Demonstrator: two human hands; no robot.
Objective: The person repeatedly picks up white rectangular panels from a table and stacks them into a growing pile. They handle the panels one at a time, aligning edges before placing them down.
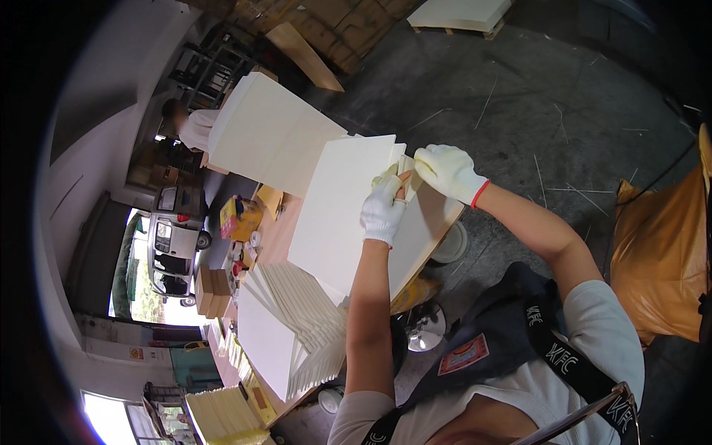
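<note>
Both of my hands wear white knitted gloves and meet at the far right corner of a large white board (341, 211) on the table. My left hand (383, 209) lies against the board's right edge, its fingers curled, with some bare fingertips showing; what they pinch is hidden. My right hand (448, 172), with a red cuff, is closed at the corner just right of the left hand. Narrow pale edges of board show between the hands. Nearer to me, a fanned stack of white boards (297, 319) lies on the table.
A tall white panel stack (278, 126) stands beyond, near another person (196, 130). A yellow box (239, 217) and small containers sit along the table's left side. An orange sack (660, 252) stands at right. White sheets on a pallet (460, 13) lie on the far floor.
</note>
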